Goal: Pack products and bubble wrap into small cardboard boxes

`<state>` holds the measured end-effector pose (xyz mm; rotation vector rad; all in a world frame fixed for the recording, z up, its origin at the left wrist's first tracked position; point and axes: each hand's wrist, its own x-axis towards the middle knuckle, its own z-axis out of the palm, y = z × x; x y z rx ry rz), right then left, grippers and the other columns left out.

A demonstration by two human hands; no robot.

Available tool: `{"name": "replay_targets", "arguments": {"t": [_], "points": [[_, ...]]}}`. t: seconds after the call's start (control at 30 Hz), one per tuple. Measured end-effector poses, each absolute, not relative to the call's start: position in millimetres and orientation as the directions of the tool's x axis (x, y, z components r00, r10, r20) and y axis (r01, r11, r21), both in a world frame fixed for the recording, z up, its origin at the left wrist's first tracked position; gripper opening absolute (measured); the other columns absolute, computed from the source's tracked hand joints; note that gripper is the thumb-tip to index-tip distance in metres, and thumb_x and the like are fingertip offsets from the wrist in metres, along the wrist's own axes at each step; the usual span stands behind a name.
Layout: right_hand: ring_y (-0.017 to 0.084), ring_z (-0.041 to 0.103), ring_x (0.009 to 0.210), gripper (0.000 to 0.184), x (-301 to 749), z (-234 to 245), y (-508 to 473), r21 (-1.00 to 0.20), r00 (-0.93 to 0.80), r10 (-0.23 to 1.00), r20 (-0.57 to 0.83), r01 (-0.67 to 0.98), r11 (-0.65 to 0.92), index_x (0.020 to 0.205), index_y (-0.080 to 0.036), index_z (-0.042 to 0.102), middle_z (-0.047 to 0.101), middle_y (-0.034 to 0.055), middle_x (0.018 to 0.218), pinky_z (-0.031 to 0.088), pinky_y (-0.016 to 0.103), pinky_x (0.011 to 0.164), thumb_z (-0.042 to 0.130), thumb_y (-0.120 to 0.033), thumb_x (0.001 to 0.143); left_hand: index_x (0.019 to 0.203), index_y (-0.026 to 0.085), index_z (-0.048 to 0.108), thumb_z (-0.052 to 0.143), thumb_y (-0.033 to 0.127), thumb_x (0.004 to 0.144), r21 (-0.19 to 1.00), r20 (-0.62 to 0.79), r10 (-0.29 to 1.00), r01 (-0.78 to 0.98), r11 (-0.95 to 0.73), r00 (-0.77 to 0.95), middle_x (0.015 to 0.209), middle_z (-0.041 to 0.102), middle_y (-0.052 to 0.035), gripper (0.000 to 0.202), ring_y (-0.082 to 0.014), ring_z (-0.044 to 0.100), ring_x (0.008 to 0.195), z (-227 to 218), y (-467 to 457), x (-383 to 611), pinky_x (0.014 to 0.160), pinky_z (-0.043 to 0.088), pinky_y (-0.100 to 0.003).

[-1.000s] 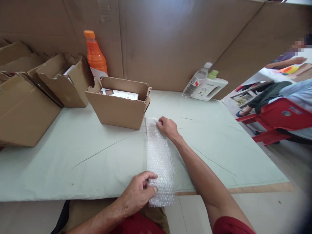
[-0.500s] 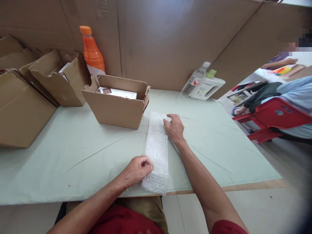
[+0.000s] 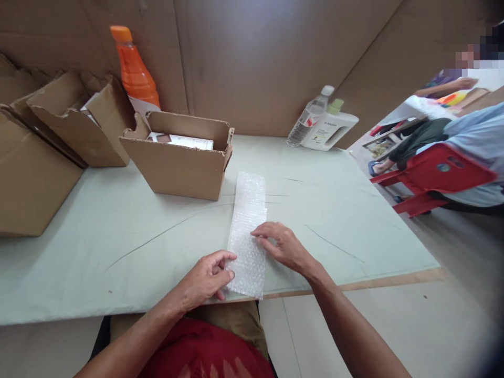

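Note:
A long strip of bubble wrap point(image 3: 247, 210) lies flat on the table, its near end reaching the front edge. My left hand point(image 3: 210, 275) rests at the wrap's lower left edge, thumb and index finger apart and touching it. Over the right side of the wrap is my right hand point(image 3: 281, 244), fingers bent and slightly apart, fingertips at the surface. I cannot make out whether those fingertips press on it. Beyond the wrap, to the left, stands an open cardboard box point(image 3: 179, 170) holding white packages point(image 3: 185, 140).
More cardboard boxes point(image 3: 35, 178) stand at the left, with an orange bottle point(image 3: 136, 73) behind. A clear bottle point(image 3: 311, 118) and a white jug point(image 3: 328, 131) stand at the back of the pale green table point(image 3: 334, 210). Right of it, a person sits on a red chair point(image 3: 449, 176).
My right hand has come back toward me from the wrap's far end to its middle. The left hand's thumb and index finger have parted. The camera view has shifted slightly.

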<state>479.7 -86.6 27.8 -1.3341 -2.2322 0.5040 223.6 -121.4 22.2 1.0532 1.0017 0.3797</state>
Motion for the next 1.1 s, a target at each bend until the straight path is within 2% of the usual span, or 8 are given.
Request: {"name": "replay_targets", "arguments": {"t": [0.2, 0.3, 0.47, 0.67, 0.77, 0.87, 0.97, 1.1], "points": [[0.021, 0.067, 0.093, 0.025, 472.6, 18.4, -100.1, -0.549, -0.455, 0.877, 0.157, 0.697, 0.460, 0.096, -0.022, 0.076, 0.073, 0.0071, 0.097, 0.053, 0.037, 0.084, 0.052, -0.016, 0.091, 0.105, 0.011, 0.067, 0.074, 0.039, 0.072, 0.814, -0.513, 0.693, 0.030, 0.580, 0.507, 0.079, 0.064, -0.0033, 0.044, -0.0149, 0.066, 0.065, 30.6, -134.0, 226.8, 0.060, 0.051, -0.026], [0.021, 0.067, 0.093, 0.027, 475.9, 22.4, -92.2, -0.682, -0.417, 0.908, 0.050, 0.649, 0.336, 0.102, -0.022, 0.074, 0.074, 0.0063, 0.098, 0.052, 0.037, 0.085, 0.050, -0.017, 0.091, 0.101, 0.010, 0.068, 0.076, 0.035, 0.072, 0.755, -0.486, 0.727, -0.186, 0.629, 0.485, 0.081, 0.067, -0.0054, 0.040, -0.0169, 0.069, 0.070, 43.9, -124.0, 236.6, 0.062, 0.053, -0.026], [0.017, 0.064, 0.079, 0.028, 488.2, 29.3, -80.0, -0.917, -0.294, 0.945, -0.142, 0.400, -0.013, 0.108, -0.021, 0.071, 0.072, 0.0039, 0.093, 0.052, 0.030, 0.070, 0.051, -0.028, 0.091, 0.109, 0.009, 0.063, 0.070, 0.024, 0.078, 0.667, -0.487, 0.775, -0.401, 0.628, 0.403, 0.110, 0.070, -0.0170, 0.034, -0.0197, 0.072, 0.079, 57.1, -94.2, 253.1, 0.055, 0.054, -0.025], [0.014, 0.059, 0.064, 0.028, 492.4, 20.5, -85.5, -0.933, 0.004, 0.998, -0.061, 0.356, -0.058, 0.107, -0.019, 0.069, 0.067, 0.0017, 0.080, 0.052, 0.030, 0.066, 0.050, -0.028, 0.089, 0.132, 0.009, 0.046, 0.064, 0.014, 0.081, 0.664, -0.551, 0.730, -0.318, 0.677, 0.404, 0.122, 0.065, -0.0201, 0.054, -0.0206, 0.072, 0.081, 54.0, -77.0, 265.2, 0.045, 0.050, -0.022], [0.017, 0.064, 0.075, 0.024, 490.5, 23.3, -101.6, -0.819, 0.212, 0.954, 0.211, 0.572, 0.054, 0.107, -0.021, 0.068, 0.071, 0.0058, 0.097, 0.053, 0.033, 0.071, 0.052, -0.026, 0.090, 0.149, 0.010, 0.029, 0.065, 0.016, 0.082, 0.688, -0.558, 0.723, -0.260, 0.677, 0.407, 0.127, 0.062, -0.0221, 0.076, -0.0215, 0.073, 0.083, 53.2, -76.5, 264.9, 0.044, 0.049, -0.022], [0.020, 0.066, 0.087, 0.018, 484.0, 30.0, -121.9, -0.630, -0.006, 0.923, 0.384, 0.730, 0.267, 0.104, -0.024, 0.069, 0.072, 0.0066, 0.102, 0.053, 0.037, 0.078, 0.055, -0.025, 0.094, 0.154, 0.015, 0.020, 0.065, 0.020, 0.083, 0.723, -0.534, 0.726, -0.210, 0.658, 0.434, 0.129, 0.061, -0.0218, 0.084, -0.0216, 0.073, 0.083, 51.5, -75.7, 263.3, 0.044, 0.048, -0.022], [0.025, 0.065, 0.100, 0.019, 474.5, 30.6, -134.9, -0.406, -0.333, 0.872, 0.360, 0.785, 0.467, 0.110, -0.024, 0.068, 0.072, 0.0085, 0.112, 0.050, 0.041, 0.084, 0.059, -0.024, 0.093, 0.155, 0.016, 0.017, 0.065, 0.023, 0.084, 0.759, -0.506, 0.739, -0.178, 0.626, 0.445, 0.128, 0.061, -0.0212, 0.086, -0.0204, 0.073, 0.080, 48.3, -74.2, 262.9, 0.044, 0.047, -0.021], [0.027, 0.061, 0.096, 0.022, 464.9, 21.9, -135.0, -0.128, -0.470, 0.834, 0.288, 0.844, 0.520, 0.112, -0.019, 0.066, 0.071, 0.0113, 0.114, 0.044, 0.040, 0.078, 0.059, -0.019, 0.091, 0.155, 0.016, 0.018, 0.063, 0.027, 0.084, 0.837, -0.448, 0.781, -0.104, 0.537, 0.435, 0.128, 0.062, -0.0204, 0.084, -0.0161, 0.071, 0.072, 42.3, -76.6, 260.1, 0.046, 0.045, -0.021]]}}
